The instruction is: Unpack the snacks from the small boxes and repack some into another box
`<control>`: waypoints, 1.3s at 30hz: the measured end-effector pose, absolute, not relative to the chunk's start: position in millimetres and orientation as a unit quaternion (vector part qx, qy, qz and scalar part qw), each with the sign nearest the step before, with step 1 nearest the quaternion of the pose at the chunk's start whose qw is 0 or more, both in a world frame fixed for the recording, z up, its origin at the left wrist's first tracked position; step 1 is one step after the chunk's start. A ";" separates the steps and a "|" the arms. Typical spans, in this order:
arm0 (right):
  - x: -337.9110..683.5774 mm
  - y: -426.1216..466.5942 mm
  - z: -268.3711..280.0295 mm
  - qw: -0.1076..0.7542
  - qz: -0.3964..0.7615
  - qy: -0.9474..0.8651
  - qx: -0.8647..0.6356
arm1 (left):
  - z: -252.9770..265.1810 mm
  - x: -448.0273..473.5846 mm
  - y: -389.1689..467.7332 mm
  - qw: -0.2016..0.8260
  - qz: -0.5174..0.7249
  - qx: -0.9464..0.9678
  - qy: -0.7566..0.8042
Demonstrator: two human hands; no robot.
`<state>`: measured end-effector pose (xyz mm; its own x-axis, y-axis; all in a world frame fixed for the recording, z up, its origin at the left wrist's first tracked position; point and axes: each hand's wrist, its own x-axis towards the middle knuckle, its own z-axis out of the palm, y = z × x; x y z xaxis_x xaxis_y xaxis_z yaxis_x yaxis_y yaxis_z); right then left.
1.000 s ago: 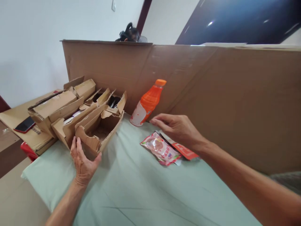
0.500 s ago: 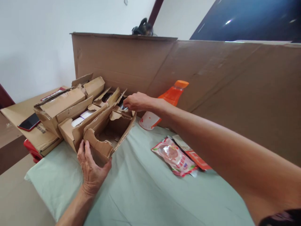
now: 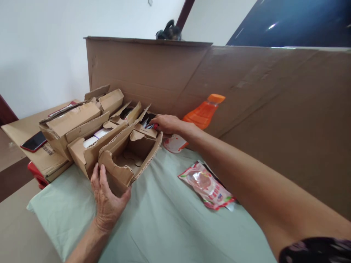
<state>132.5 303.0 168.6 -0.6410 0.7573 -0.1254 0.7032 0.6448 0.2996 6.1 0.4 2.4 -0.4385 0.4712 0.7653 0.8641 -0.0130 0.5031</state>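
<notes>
My left hand (image 3: 109, 204) grips the front end of a cardboard box (image 3: 116, 173), fingers at its left corner and thumb at the right. The box's front compartment shows bare cardboard inside, and its front wall has a curved cut-out. My right hand (image 3: 166, 124) is at the back compartment of the same box, fingers closed on something small with red and blue on it, mostly hidden. White and dark items (image 3: 146, 122) show inside that compartment. Just right of this hand, an orange-capped bottle (image 3: 201, 113) of orange liquid leans against the cardboard wall.
More cardboard boxes (image 3: 79, 118) stand to the left, one holding white packs (image 3: 95, 137). A phone (image 3: 34, 141) lies on flattened cardboard. A pink-and-white pouch (image 3: 207, 186) rests on the green cloth (image 3: 164, 219). A tall cardboard wall (image 3: 142, 69) runs behind.
My right hand has drawn slightly right, and something small and red now shows at its fingertips. My left hand keeps its hold on the box. The view has shifted a little.
</notes>
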 end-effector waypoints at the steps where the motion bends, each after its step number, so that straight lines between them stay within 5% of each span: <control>1: 132.7 306.4 165.3 0.117 0.111 0.901 0.403 | 2.5 5.9 0.3 0.193 -0.508 -0.498 -0.676; 18: 128.7 321.0 142.9 -0.014 0.138 0.879 0.457 | 1.7 3.7 -0.1 0.199 -0.494 -0.511 -0.675; 39: 111.8 320.7 144.1 0.045 0.161 0.920 0.353 | 1.9 5.4 -0.9 0.195 -0.495 -0.509 -0.677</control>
<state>111.8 320.7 144.1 -0.7462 0.6650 0.0307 0.6360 0.6986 0.3278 5.4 -0.9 1.9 -0.4066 0.4957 0.7674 0.8813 -0.0086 0.4725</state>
